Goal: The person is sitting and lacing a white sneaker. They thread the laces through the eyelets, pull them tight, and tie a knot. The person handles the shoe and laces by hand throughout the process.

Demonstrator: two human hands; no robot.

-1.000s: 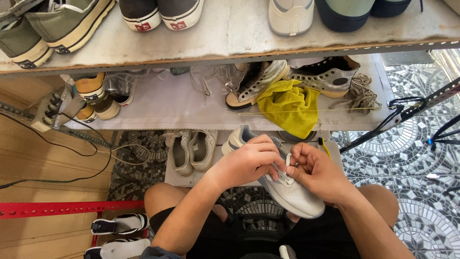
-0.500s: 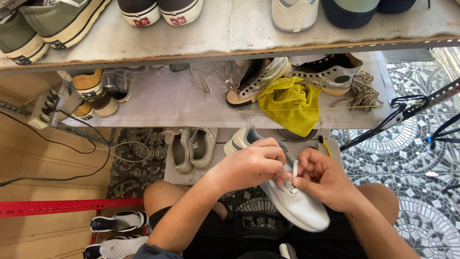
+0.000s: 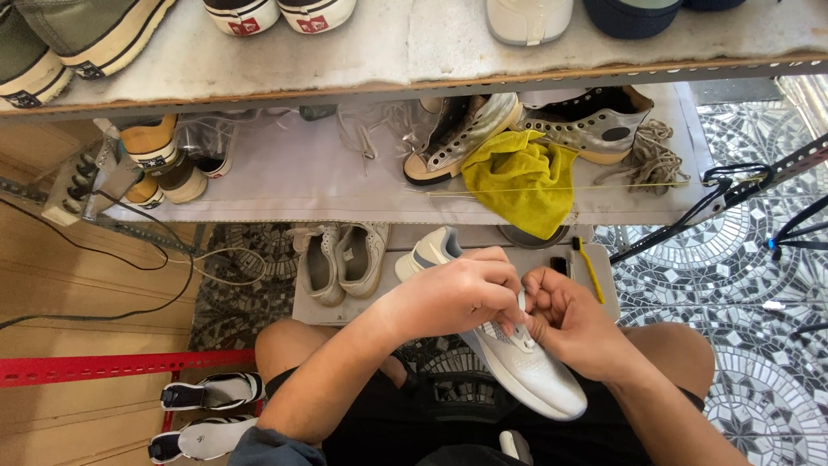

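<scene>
I see a white-lined metal shelf rack (image 3: pixel 285 185) ahead, a yellow cloth (image 3: pixel 517 177) draped on it. Over my lap I hold a white mesh running shoe (image 3: pixel 526 371), toe toward me. My left hand (image 3: pixel 453 298) clamps the upper; my right hand (image 3: pixel 573 324) pinches the flat white lace (image 3: pixel 521 304). I judge it best to keep that lace untwisted and pull it evenly.

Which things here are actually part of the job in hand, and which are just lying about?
In hand:
left hand
right hand
white mesh sneaker
its white lace

Lying about:
crumpled yellow cloth
silver high-top shoes
pale sneaker pair
coiled beige laces
</scene>
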